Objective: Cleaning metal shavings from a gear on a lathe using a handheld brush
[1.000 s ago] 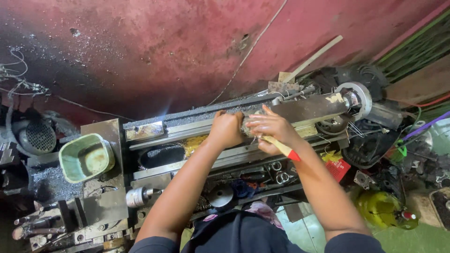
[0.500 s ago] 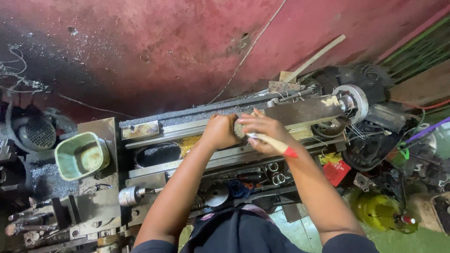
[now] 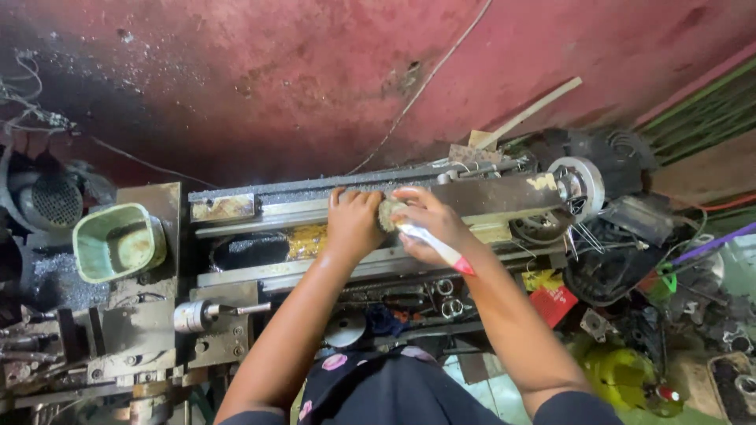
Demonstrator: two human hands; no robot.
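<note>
The lathe bed ran across the middle of the view, below a stained red wall. The right hand lay on the bed's middle stretch, fingers curled tight around a paintbrush with a white handle and red tip; its worn bristle head pressed against the bed's upper rail. The left hand rested flat on the bed just left of the bristles, touching them, fingers together and bent over the rail, holding nothing. A green plastic tub sat well apart beyond the bed's left end. A round handwheel stood at the bed's right end. A red box lay below that end, with a yellow container lower still.
</note>
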